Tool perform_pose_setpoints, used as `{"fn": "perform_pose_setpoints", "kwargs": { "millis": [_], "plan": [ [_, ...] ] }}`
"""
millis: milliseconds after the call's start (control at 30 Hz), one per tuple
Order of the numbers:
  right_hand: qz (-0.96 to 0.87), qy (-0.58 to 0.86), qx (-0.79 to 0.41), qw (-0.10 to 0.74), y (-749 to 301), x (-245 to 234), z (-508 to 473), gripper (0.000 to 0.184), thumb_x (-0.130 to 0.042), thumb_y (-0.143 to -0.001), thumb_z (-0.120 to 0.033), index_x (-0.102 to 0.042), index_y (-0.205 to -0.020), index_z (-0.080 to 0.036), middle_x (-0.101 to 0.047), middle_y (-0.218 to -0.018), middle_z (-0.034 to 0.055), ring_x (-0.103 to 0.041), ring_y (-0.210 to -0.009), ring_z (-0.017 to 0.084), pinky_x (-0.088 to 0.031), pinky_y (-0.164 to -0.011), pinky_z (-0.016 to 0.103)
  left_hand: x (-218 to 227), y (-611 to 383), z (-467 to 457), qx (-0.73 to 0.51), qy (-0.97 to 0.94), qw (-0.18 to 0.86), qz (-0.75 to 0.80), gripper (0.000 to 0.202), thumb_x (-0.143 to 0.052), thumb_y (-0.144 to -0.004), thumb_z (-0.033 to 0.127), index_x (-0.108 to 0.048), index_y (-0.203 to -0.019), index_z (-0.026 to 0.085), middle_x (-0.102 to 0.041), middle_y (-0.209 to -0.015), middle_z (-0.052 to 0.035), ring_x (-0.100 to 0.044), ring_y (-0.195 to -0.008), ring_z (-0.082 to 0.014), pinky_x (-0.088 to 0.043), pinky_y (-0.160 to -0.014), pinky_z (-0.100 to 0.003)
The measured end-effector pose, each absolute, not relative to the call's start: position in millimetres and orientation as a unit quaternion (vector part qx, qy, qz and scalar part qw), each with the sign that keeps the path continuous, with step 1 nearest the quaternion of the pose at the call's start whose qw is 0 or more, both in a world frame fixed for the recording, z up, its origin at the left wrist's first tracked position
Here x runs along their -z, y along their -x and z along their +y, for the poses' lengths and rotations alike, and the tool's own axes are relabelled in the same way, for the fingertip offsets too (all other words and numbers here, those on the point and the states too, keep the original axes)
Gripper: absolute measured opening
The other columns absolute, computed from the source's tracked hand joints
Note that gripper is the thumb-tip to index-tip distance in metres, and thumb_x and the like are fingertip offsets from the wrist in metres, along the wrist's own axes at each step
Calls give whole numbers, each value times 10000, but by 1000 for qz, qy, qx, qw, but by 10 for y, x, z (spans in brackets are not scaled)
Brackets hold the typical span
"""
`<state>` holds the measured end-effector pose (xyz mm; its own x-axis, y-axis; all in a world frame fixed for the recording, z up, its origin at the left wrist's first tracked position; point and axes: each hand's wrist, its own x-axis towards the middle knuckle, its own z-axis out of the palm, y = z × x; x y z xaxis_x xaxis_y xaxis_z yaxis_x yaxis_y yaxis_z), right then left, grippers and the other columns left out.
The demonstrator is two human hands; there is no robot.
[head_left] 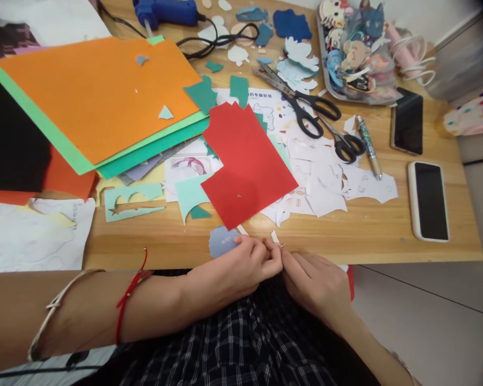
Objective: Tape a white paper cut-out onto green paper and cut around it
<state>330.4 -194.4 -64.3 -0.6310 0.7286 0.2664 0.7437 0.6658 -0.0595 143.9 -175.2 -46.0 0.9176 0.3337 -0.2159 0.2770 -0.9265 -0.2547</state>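
My left hand (235, 271) and my right hand (312, 281) meet at the near edge of the wooden table (386, 225), both with fingers pinched together. The left fingers rest on a small grey-blue paper cut-out (221, 240). The right fingertips pinch a tiny white paper scrap (275, 237). A red paper sheet (245, 161) lies just beyond the hands. My left forearm wears a red string (131, 292) and a silver bangle (50, 311).
Orange and green sheets (100, 91) are stacked at left. Two black scissors (306, 104) and a pen (369, 147) lie among white paper scraps (326, 177). Two phones (429, 201) sit at right. A blue glue gun (167, 12) and a tray of cut-outs (354, 48) stand at the back.
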Motion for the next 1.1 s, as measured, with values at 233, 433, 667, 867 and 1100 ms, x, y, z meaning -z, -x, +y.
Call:
{"fn": "perform_pose_setpoints", "kwargs": {
  "millis": [233, 433, 667, 867, 1100],
  "plan": [
    [-908, 393, 4, 145, -3383, 627, -1918, 81, -593, -813, -82, -639, -770, -133, -562, -530, -34, -455, -481, 91, -320, -529, 268, 559, -1403, -1531, 8, 973, -136, -184, 286, -417, -865, 147, -646, -1037, 135, -564, -1053, -82, -512, -817, -215, -437, -668, -340],
    [-888, 425, 2, 174, -3374, 506, -1910, 32, -652, -791, -125, -627, -795, -145, -578, -517, -50, -420, -456, 82, -325, -519, 250, 495, -1384, -1371, 133, 838, -399, -347, 228, -510, -846, 249, -594, -1016, 121, -565, -990, -84, -527, -880, -193, -447, -743, -302],
    [-891, 413, -13, 185, -3333, 488, -1903, 41, -631, -802, -121, -617, -771, -144, -516, -484, -47, -365, -457, 89, -282, -490, 263, 497, -1414, -1407, 154, 776, -514, -332, 137, -514, -832, 122, -628, -757, 124, -609, -751, -24, -527, -722, -130, -410, -653, -230],
    [-910, 365, -17, 194, -3365, 476, -1950, 127, -655, -768, -70, -630, -885, -114, -555, -544, -28, -370, -499, 83, -278, -499, 263, 468, -1426, -1418, 136, 638, -654, -382, 117, -565, -768, 93, -648, -688, 116, -614, -663, 0, -515, -600, -95, -389, -548, -198],
    [-919, 338, -22, 202, -3383, 437, -1981, 151, -647, -774, -68, -627, -919, -101, -623, -606, -4, -457, -517, 86, -314, -502, 275, 481, -1371, -1439, 124, 589, -712, -361, 112, -578, -783, 160, -675, -749, 115, -656, -724, -25, -568, -652, -117, -433, -593, -208]
  ]
}}
